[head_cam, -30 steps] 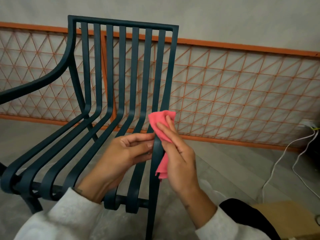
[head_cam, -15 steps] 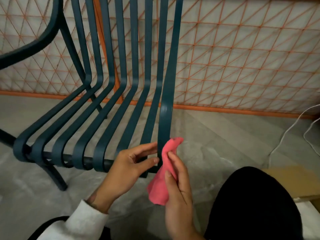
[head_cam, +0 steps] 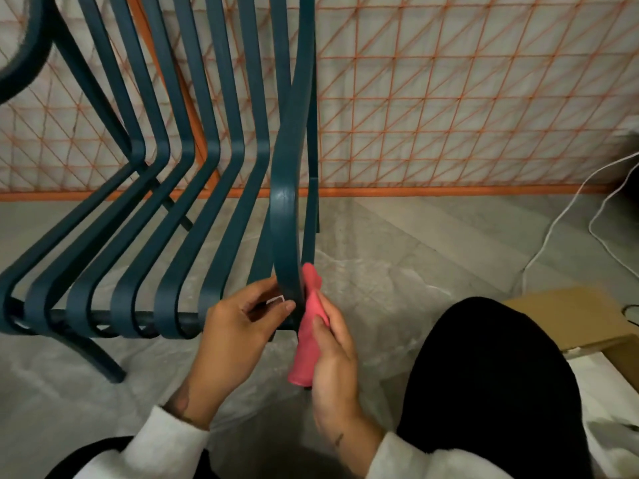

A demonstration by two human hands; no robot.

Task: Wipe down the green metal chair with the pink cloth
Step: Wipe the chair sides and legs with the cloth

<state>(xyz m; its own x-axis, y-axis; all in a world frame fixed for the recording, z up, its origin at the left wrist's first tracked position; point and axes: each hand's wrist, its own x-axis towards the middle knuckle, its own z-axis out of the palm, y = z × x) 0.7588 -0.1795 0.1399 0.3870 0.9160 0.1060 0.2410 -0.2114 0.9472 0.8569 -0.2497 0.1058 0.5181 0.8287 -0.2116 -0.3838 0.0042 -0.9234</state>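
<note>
The dark green metal chair (head_cam: 214,160) with curved slats fills the left and middle of the head view. My right hand (head_cam: 333,354) presses the pink cloth (head_cam: 306,344) against the right side of the rightmost slat near its front end. My left hand (head_cam: 238,333) pinches that same slat from the left, thumb and fingers on the metal. The cloth hangs down below the slat, partly hidden behind my right fingers.
An orange wire-mesh fence (head_cam: 449,98) stands behind the chair. White cables (head_cam: 560,216) run over the grey floor at right. A cardboard box (head_cam: 581,319) lies at the right, next to my black-clad knee (head_cam: 484,375).
Both hands and the cloth have slid down the rightmost slat from the backrest bend toward the seat's front end. The view has tilted downward and moved closer.
</note>
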